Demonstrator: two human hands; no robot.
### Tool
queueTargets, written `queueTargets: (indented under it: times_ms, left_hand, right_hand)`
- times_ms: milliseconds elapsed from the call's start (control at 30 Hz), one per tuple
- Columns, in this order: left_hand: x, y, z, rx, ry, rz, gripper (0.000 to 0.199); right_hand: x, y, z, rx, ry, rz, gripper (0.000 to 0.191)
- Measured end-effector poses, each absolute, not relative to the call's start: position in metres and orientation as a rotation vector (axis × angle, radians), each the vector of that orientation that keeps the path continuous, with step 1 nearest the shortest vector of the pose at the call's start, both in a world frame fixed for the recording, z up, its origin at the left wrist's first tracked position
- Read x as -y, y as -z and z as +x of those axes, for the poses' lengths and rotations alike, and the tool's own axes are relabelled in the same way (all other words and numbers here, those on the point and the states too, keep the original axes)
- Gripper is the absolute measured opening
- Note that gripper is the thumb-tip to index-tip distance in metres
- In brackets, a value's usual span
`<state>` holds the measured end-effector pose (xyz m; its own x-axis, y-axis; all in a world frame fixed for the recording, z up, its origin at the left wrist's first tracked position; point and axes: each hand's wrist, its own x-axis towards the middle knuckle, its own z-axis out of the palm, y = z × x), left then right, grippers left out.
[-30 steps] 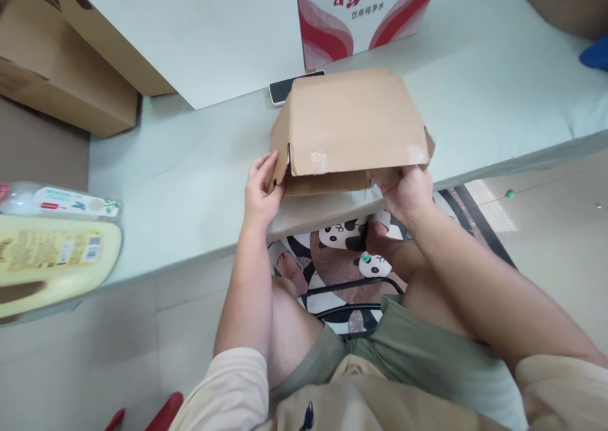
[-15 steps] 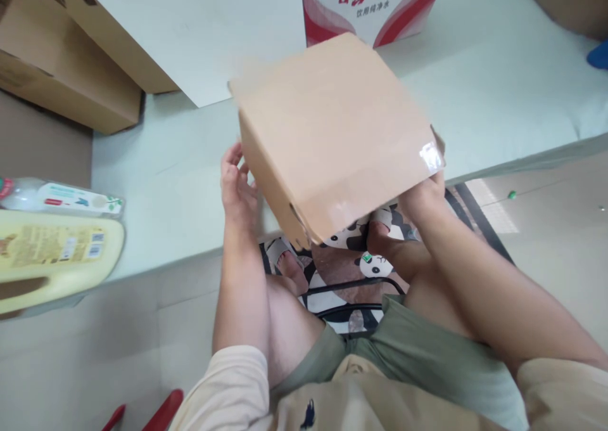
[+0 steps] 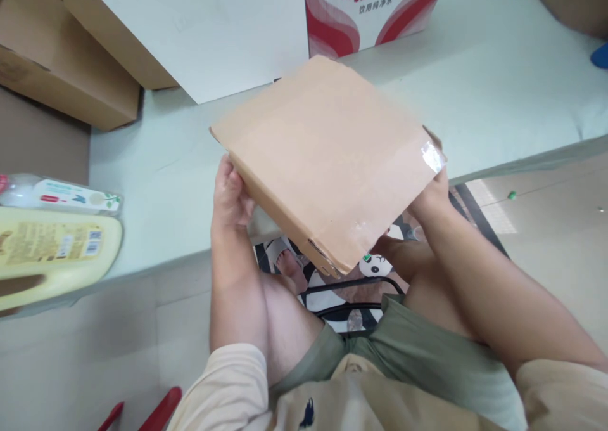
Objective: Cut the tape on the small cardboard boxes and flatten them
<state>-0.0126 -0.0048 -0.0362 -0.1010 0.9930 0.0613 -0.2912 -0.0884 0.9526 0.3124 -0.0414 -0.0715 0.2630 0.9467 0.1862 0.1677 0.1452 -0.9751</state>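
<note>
A brown cardboard box is held up, tilted, over the front edge of the table. Its broad flat face points toward me, and a strip of clear tape shines at its right corner. My left hand grips the box's left side, fingers partly hidden behind it. At the lower right corner, my right hand holds the box from below, its fingers mostly out of sight underneath. The far and under sides of the box cannot be seen.
Behind the box stand a white carton and a red-and-white water carton. Open cardboard boxes sit at the far left. A yellow jug and a clear plastic bottle lie at the left. A small green piece is on the floor.
The box has tipped and turned, its near corner coming lower and closer to me and its left corner dropping. My left hand has moved from loosely beside the box to gripping its side.
</note>
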Motion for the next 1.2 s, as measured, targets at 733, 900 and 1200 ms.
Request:
queueTargets:
  times_ms: [733,900,1200]
  left_hand:
    - [0.031,0.016,0.006,-0.726,-1.221,0.725,0.064]
    - [0.022,0.019,0.002,-0.769,-1.452,0.656,0.033]
    - [0.025,0.016,0.001,-0.670,-1.435,0.618,0.026]
  right_hand:
    - [0.051,0.053,0.298,1.939,-0.629,-1.251,0.056]
    - [0.052,0.053,0.293,2.340,-0.750,-1.218,0.082]
    - [0.053,0.054,0.285,2.452,-0.819,-1.320,0.071]
